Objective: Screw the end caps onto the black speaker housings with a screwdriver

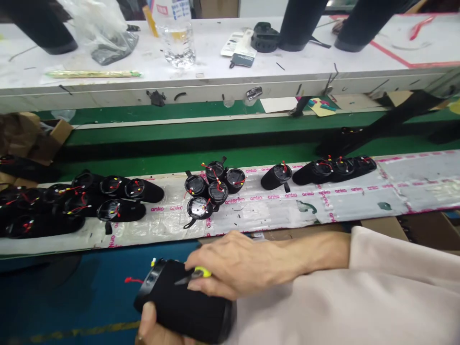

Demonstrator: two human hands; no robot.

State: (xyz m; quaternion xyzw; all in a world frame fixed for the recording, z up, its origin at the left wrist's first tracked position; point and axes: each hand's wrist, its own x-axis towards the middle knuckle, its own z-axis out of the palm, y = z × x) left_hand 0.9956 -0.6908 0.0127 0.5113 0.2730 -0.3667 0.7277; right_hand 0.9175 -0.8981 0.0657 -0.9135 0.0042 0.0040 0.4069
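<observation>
My left hand [158,328] grips a black fabric-covered cylindrical speaker [187,302] from below, at the bottom of the view. The speaker lies tilted on its side, and a red wire and a small white-and-yellow connector stick out of its left end. Most of my left fingers are hidden beneath it. Over the speaker's upper side, my right hand [237,268] is closed on small pointed snips [201,272] with a yellow handle. Their metal tip points left and lies at or just above the black fabric; I cannot tell if it touches.
A plastic-covered ledge [273,211] runs across the view. Several similar speakers [217,191] stand at its middle, with more at left [120,210] and right [275,176]. Behind it is a green surface [179,136]. The white shelf [215,72] above holds a water bottle [177,40] and tags [244,48].
</observation>
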